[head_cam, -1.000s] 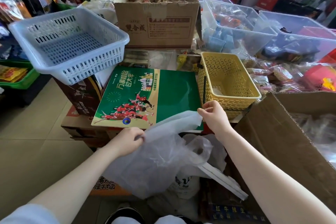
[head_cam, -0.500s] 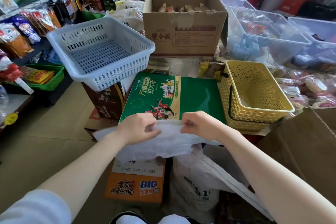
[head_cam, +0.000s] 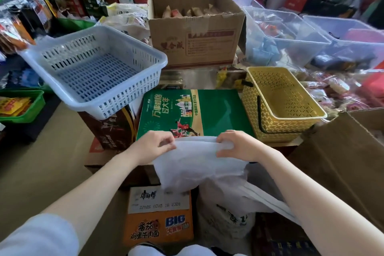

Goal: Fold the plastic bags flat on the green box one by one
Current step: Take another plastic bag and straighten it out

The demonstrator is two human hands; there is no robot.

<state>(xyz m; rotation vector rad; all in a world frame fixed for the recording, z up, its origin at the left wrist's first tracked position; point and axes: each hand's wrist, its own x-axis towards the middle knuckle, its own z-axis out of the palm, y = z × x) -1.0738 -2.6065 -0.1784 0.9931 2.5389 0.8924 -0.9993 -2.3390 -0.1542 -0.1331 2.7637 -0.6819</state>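
While the plastic bag (head_cam: 199,164) is pinched along its top edge by the left hand (head_cam: 153,147) and right hand (head_cam: 239,147), it has been drawn up from the pile below to the near edge of the green box (head_cam: 218,110); flattening can be started. Its lower part is hung out of sight, folds unclear.

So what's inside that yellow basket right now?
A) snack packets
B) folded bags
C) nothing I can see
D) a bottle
C: the yellow basket, standing to the right of the green box, shows only its bare lattice floor and walls.
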